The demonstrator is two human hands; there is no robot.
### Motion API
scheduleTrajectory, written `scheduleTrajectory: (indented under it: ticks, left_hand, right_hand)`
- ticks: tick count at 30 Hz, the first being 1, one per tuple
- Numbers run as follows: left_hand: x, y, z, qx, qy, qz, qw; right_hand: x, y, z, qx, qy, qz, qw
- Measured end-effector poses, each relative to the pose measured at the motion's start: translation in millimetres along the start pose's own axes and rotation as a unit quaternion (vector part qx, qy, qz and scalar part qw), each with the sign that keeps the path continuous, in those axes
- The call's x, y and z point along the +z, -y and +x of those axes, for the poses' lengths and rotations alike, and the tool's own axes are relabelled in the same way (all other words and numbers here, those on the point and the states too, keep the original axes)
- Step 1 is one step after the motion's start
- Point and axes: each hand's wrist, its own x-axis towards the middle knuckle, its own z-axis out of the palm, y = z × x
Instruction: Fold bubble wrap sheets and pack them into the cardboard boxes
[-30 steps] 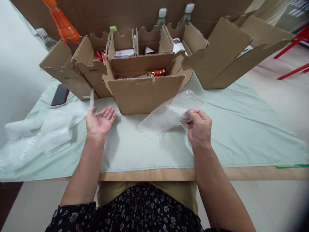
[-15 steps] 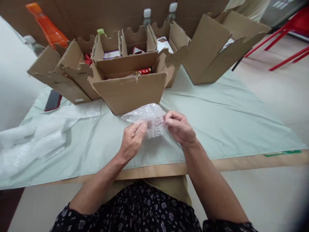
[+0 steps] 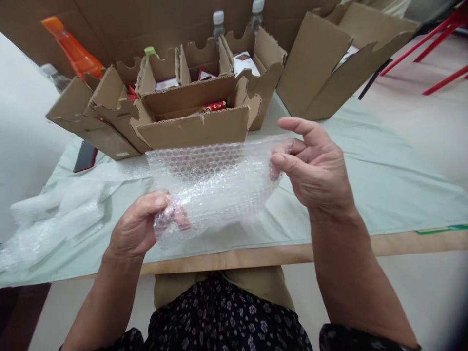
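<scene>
A clear sheet of bubble wrap (image 3: 215, 185) is spread between my two hands, above the front of the cloth-covered table. My left hand (image 3: 141, 222) grips its lower left side, with the thumb in front and the fingers showing through the plastic behind. At the upper right edge, my right hand (image 3: 314, 163) pinches the sheet between thumb and fingers, its index finger stretched out. Just behind the sheet stands a cardboard box (image 3: 193, 134) with a red wrapped packet (image 3: 215, 106) inside; the sheet covers the box's lower front.
More bubble wrap (image 3: 69, 209) lies on the left of the pale green cloth (image 3: 387, 180), near a dark phone (image 3: 85, 156). Several open cardboard boxes line the back, with an orange bottle (image 3: 75, 51) behind them. A larger box (image 3: 310, 68) stands at the right.
My hands have moved apart, the left one leftward and down, the right one rightward and up. The bunched bubble wrap is now opened out wide between them.
</scene>
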Motion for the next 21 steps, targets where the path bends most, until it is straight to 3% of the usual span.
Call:
scheduleTrajectory:
  ticks: [3,5,8,11,13,16,19,21]
  left_hand:
    - [-4.3,13.6,-8.2,-0.007,-0.023,0.043,0.999]
    - [-6.1,21.0,-14.0,-0.001,-0.062,0.044,0.997]
    - [-13.4,19.5,-19.7,0.007,-0.113,0.016,0.993]
    - [-29.2,2.6,-21.6,0.048,-0.141,0.065,0.987]
    - [-39.3,-13.9,-22.0,0.118,-0.18,0.151,0.965]
    - [-40.0,-39.3,-20.6,0.213,-0.222,0.329,0.893]
    - [-18.5,-54.9,-7.6,0.273,-0.176,0.457,0.828]
    - [1.3,-55.2,11.7,0.283,-0.101,0.477,0.826]
  right_hand:
    - [20.1,-1.3,10.3,-0.007,-0.042,-0.005,0.999]
    - [33.1,1.8,17.4,-0.029,-0.039,0.01,0.999]
    - [47.0,12.8,21.5,-0.043,0.002,0.038,0.998]
    - [47.4,23.0,10.2,0.007,0.069,0.043,0.997]
    - [40.3,23.5,-8.5,0.065,0.115,0.03,0.991]
    - [26.8,11.0,-53.6,0.169,0.155,-0.006,0.973]
    - [21.0,-9.5,-111.1,0.277,0.16,-0.016,0.947]
    - [20.9,-20.4,-146.8,0.332,0.125,-0.005,0.935]
